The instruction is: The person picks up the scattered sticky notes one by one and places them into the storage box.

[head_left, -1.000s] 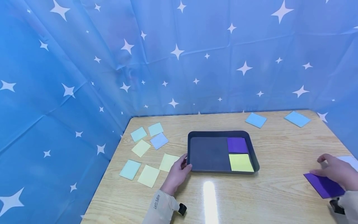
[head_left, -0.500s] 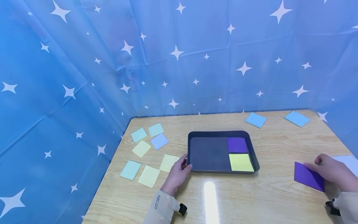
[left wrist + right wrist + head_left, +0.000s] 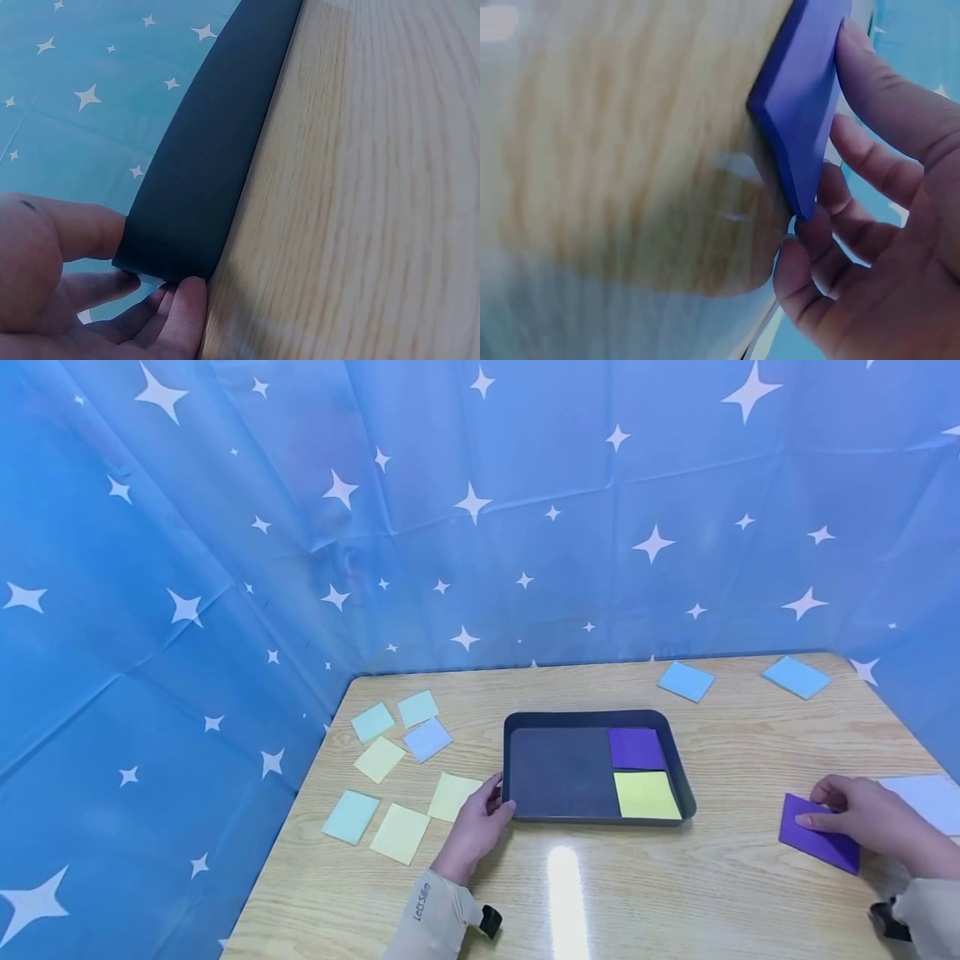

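My left hand [image 3: 475,828] grips the near left corner of a dark rectangular tray [image 3: 510,752], thumb and fingers about its wall [image 3: 202,150]. In the tray's right part a purple square [image 3: 637,749] lies behind a yellow square [image 3: 647,795]. Off to the tray's right, my right hand [image 3: 873,818] holds a purple sticky-note pad [image 3: 802,837] by its right side. The right wrist view shows this pad [image 3: 802,112] tilted and thick-edged, with the thumb on its face and fingertips along its edge.
Pale yellow [image 3: 400,832], mint [image 3: 350,817] and lavender [image 3: 427,740] note squares lie spread left of the tray. Two light blue pads [image 3: 686,682] lie near the back right edge. A white sheet [image 3: 926,802] lies beyond my right hand. A starry blue curtain [image 3: 570,543] hangs behind the table.
My right hand has moved left with the purple pad, which has turned a little, and more of the white sheet shows behind it. My left hand stays at the tray corner.
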Action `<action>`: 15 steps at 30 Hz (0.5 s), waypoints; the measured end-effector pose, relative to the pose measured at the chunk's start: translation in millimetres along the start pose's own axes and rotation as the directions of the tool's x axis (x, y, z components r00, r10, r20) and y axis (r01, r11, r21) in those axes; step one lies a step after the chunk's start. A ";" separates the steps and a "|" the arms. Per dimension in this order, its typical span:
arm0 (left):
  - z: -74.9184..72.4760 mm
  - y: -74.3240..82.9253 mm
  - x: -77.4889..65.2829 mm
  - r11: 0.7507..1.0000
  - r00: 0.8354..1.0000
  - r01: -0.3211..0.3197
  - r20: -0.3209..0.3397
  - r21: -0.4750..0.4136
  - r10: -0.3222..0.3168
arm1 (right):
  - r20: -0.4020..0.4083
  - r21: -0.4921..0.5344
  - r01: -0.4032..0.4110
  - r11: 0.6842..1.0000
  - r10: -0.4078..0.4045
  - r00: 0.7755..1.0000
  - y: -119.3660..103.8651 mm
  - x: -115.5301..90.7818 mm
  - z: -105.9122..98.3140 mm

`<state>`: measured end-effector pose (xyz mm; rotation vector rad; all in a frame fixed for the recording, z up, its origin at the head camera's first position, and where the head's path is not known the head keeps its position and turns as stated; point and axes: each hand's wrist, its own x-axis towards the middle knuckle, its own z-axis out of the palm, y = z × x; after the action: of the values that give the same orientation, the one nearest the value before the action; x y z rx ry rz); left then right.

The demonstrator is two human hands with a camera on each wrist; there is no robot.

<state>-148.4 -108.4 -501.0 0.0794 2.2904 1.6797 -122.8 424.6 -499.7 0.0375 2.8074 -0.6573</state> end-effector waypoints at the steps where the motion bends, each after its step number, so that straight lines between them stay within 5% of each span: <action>1: 0.0 0.1 -0.2 1.000 1.000 0.000 0.000 -0.003 0.000 | -0.008 0.001 0.003 1.000 -0.003 1.000 -0.3 0.4 0.4; 15: -0.5 0.0 0.8 1.000 1.000 -0.024 -0.004 -0.011 0.024 | 0.030 0.024 -0.035 0.999 0.035 0.999 -6.1 -2.0 1.2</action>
<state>-149.3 -108.7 -500.9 0.1019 2.2919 1.7061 -121.1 418.6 -497.6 0.0804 2.7637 -0.6782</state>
